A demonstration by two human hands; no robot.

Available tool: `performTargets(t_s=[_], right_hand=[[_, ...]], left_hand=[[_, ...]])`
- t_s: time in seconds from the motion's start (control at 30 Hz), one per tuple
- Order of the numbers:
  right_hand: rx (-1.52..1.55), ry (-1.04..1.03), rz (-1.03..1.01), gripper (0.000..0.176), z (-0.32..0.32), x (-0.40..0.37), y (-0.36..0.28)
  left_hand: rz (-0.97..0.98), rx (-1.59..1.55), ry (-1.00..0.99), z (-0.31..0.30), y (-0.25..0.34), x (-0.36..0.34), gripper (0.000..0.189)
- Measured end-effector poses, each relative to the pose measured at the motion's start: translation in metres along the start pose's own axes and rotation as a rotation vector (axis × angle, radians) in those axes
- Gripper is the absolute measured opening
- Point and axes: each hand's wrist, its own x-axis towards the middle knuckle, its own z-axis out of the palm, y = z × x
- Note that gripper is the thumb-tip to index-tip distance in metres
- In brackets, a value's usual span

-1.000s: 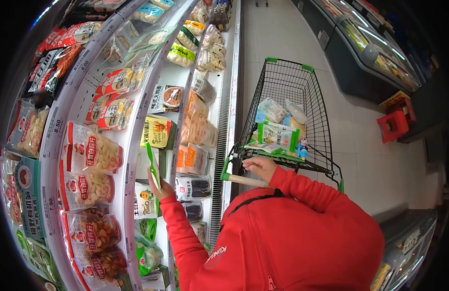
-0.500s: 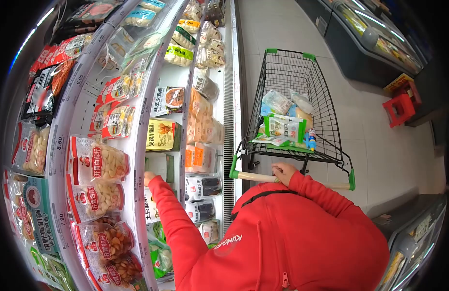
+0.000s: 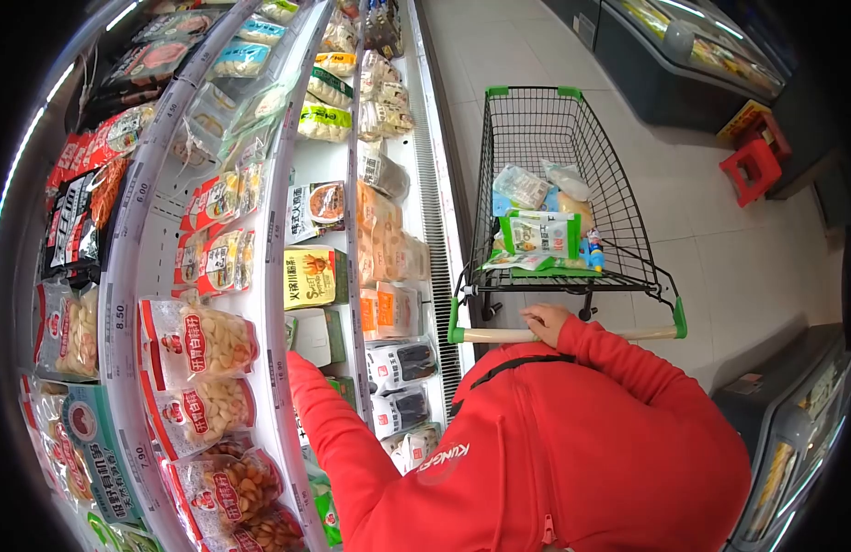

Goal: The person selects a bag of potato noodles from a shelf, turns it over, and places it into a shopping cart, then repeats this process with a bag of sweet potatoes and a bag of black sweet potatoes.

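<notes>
My left arm's red sleeve (image 3: 326, 405) reaches into the shelf on the left, and the hand itself is hidden behind the price rail (image 3: 283, 322). Nearest to it is a pale package with a dark green end (image 3: 317, 337), below a yellow packet of noodles (image 3: 313, 276). My right hand (image 3: 547, 324) is closed over the pale handle (image 3: 618, 334) of a black wire shopping cart (image 3: 628, 212) with green corners. Inside the cart lie a green-and-white packet (image 3: 539, 235), a clear bag (image 3: 521, 187) and other bagged goods.
Bags of garlic cloves (image 3: 209, 340) stand on the shelf at the left. Black-and-white packets (image 3: 400, 363) sit on the lower tier. A red stool (image 3: 751, 172) stands right of the cart, near a freezer case (image 3: 678, 69). Another case (image 3: 784, 451) is at the lower right.
My left hand has gone from view behind the shelf rail; it showed there before. The shelf goods sit slightly lower in view, as the camera has shifted. My right hand stays at the cart handle.
</notes>
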Motion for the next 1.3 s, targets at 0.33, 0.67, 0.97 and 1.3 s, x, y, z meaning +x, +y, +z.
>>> performTargets(t_s=[0.33, 0.67, 0.97, 1.3], right_hand=[[-0.055, -0.046, 0.020, 0.033, 0.009, 0.004, 0.022], [-0.164, -0.081, -0.013, 0.035, 0.011, 0.008, 0.015], [-0.149, -0.071, -0.066, 0.032, 0.020, 0.019, 0.037], [-0.212, -0.062, -0.101, 0.033, 0.011, 0.006, 0.019]], left_hand=[[0.081, -0.175, -0.097, -0.018, 0.068, 0.020, 0.046], [0.294, -0.380, -0.151, -0.044, 0.138, 0.002, 0.060], [0.542, -0.660, -0.227, -0.081, 0.190, -0.047, 0.074], [0.435, -1.358, -0.368, -0.078, 0.153, -0.070, 0.090]])
